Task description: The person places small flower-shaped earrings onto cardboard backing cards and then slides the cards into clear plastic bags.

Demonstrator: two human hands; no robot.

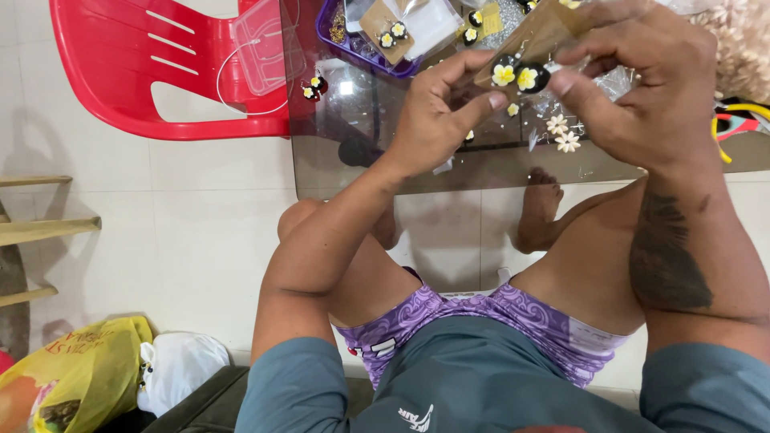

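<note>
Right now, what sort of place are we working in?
Likely a home craft corner: a smoked glass table, a red plastic chair on white floor tiles, and a purple tray of flower earrings.

Black earrings (pixel 517 77) bear white-and-yellow flowers on a tan card (pixel 539 36). The chair (pixel 144 64) is red, the tray (pixel 353 44) purple, the shorts (pixel 481 321) purple-patterned, the bag (pixel 80 377) yellow.

The brown card (pixel 536 36) runs out past the top edge, its upper part unseen. The right hand (pixel 642 80) covers the card's right side. The purple tray (pixel 337 36) and red chair (pixel 160 64) are cut at the top. Tray contents too small to identify. The yellow bag (pixel 72 385) is cropped at the bottom-left corner.
</note>
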